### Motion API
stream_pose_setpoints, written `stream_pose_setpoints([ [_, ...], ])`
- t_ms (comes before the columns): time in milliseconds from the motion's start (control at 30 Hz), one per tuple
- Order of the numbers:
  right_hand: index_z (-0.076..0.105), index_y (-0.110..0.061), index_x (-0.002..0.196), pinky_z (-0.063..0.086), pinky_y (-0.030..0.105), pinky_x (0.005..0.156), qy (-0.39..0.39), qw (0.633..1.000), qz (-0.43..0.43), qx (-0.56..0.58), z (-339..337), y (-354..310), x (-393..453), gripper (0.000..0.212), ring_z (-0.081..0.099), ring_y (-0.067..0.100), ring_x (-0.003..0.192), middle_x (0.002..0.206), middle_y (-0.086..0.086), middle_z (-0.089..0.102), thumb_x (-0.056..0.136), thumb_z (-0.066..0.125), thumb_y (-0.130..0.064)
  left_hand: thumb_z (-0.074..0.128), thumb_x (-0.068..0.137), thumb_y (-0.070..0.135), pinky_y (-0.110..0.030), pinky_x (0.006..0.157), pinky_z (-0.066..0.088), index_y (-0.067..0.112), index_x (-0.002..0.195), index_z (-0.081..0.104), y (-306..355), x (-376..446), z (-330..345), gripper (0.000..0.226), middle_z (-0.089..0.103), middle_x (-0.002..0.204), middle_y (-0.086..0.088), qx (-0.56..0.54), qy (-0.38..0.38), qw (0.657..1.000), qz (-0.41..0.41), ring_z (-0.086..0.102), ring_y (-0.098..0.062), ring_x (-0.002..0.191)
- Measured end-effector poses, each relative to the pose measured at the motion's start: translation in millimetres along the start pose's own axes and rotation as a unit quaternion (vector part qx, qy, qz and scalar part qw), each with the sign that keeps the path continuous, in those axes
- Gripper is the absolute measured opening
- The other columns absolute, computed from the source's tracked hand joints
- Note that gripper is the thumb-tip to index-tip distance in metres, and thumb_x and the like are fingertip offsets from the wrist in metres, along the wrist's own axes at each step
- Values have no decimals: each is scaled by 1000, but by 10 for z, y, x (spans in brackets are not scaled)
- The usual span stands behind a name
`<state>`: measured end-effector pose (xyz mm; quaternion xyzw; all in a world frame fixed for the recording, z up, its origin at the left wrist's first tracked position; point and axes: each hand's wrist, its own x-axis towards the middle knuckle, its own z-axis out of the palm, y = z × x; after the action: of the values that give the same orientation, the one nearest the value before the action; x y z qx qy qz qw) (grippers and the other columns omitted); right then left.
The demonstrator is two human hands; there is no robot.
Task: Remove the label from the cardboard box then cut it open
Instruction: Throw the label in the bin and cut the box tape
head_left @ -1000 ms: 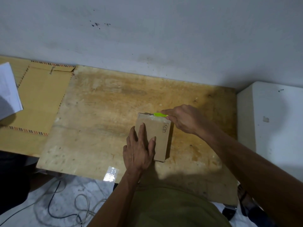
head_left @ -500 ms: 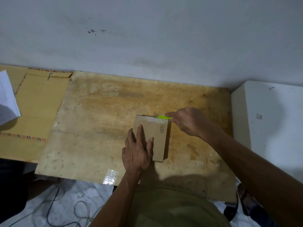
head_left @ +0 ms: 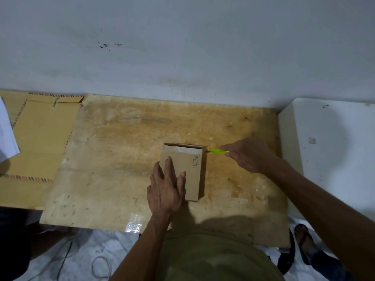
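A small brown cardboard box (head_left: 189, 169) lies flat on the wooden table (head_left: 121, 149), with black handwriting along its right side and shiny tape across its far end. The far edge shows a slit with the flap slightly raised. My left hand (head_left: 165, 189) presses flat on the box's near left part, fingers straight. My right hand (head_left: 248, 156) pinches a bright green cutter (head_left: 218, 151), whose tip sits just off the box's far right corner, beside the box.
A large brown envelope (head_left: 40, 138) with a striped border and white paper (head_left: 7, 134) lie at the left. A white cabinet (head_left: 328, 151) stands at the right. A clear tape scrap (head_left: 134, 223) sticks at the table's near edge. Cables lie on the floor below.
My right hand has drawn the green cutter rightward along the box's far edge and off past its right corner. My left hand has stayed pressed on the box.
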<state>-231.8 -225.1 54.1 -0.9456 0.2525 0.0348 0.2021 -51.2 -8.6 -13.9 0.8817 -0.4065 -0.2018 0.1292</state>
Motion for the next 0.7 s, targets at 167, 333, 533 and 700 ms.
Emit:
stream_pose_setpoints([
  [167,59,-32,131,57,38,68,33,996,75,37,174,101,-112,35,69,22,75,100,4,76,96,56,-34,23,94,68,-56,84,54,31,152,12,1,0,-7,69,28,151,-14,-3,-5,1000,6,48,-37,124],
  [333,60,-32,128,53,33,81,114,955,178,206,345,-100,-212,33,67,17,91,102,-3,74,95,56,-36,24,94,68,-55,82,56,32,151,11,-16,6,-12,69,28,152,-14,-14,-15,1000,7,48,-38,125],
  [533,66,-25,117,43,23,47,163,772,342,511,624,-695,-277,24,52,2,49,79,4,72,94,62,-32,27,94,68,-58,86,53,36,150,10,-16,20,-65,67,27,151,-12,-53,-27,998,7,45,-37,127],
  [700,67,-26,109,51,27,51,190,677,395,591,814,-1101,-304,20,62,2,61,91,-1,71,94,61,-36,33,91,64,-56,94,51,32,150,19,-27,24,-136,68,18,157,-10,-96,-40,995,8,39,-38,134],
])
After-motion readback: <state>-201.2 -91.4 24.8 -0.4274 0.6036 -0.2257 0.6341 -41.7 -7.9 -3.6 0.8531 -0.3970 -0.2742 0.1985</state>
